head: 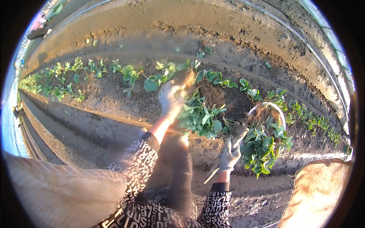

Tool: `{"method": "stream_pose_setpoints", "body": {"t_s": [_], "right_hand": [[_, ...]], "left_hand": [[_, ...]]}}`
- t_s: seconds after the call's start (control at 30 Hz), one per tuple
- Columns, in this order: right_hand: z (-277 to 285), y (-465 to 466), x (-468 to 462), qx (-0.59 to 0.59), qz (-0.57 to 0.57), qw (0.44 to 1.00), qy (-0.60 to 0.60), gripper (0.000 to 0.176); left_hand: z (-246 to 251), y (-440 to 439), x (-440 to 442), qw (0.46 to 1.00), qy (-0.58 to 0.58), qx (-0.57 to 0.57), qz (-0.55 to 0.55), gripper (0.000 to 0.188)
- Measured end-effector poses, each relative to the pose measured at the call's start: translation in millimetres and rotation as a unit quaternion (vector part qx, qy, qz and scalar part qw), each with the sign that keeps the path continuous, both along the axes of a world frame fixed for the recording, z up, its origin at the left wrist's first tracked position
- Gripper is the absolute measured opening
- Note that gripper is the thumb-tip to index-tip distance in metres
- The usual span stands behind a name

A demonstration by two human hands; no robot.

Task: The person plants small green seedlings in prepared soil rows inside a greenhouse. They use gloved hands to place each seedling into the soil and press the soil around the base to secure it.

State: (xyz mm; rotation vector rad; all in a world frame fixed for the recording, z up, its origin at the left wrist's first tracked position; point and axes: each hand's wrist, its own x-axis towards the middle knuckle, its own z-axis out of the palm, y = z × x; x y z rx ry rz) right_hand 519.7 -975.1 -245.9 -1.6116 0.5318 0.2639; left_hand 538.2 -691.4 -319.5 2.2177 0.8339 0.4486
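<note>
My left hand (172, 99), in a pale work glove and blurred, grips a bare-root seedling whose brown roots (190, 78) point up and away from me. Beside it, a bunch of leafy seedlings that look like strawberry plants (205, 121) lies on the soil, their tangled roots (211, 94) on the far side. My right hand (229, 155), also gloved, is closed around the wooden handle of a small digging tool (211, 173). Its soil-coloured head is hard to make out. Just right of that hand, more seedlings (263, 145) fill a container with a white handle (278, 109).
A row of planted seedlings (129, 74) runs along the raised soil bed (111, 91), with more plants (308, 116) to the right. Furrows (94, 136) flank the bed. My leg (179, 176) stands in the near furrow. Hanging cloth (316, 191) borders the lower right.
</note>
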Motion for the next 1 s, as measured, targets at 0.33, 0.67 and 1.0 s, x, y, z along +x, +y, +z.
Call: {"method": "stream_pose_setpoints", "body": {"t_s": [0.33, 0.67, 1.0], "right_hand": [[94.8, 33.1, 37.5, 0.148, 0.054, 0.986, 0.05, 0.014], [229.5, 129.2, 38.6, 0.508, 0.29, 0.803, 0.112, 0.023], [328.9, 188.9, 23.1, 0.465, 0.431, 0.773, -0.026, 0.018]], "left_hand": [[191.9, -3.5, -3.5, 0.694, -0.101, -0.69, -0.183, 0.041], [352.8, -11.7, -88.8, 0.96, 0.001, -0.113, -0.255, 0.02], [465.4, 10.0, -186.4, 0.878, -0.256, 0.403, 0.044, 0.018]]}}
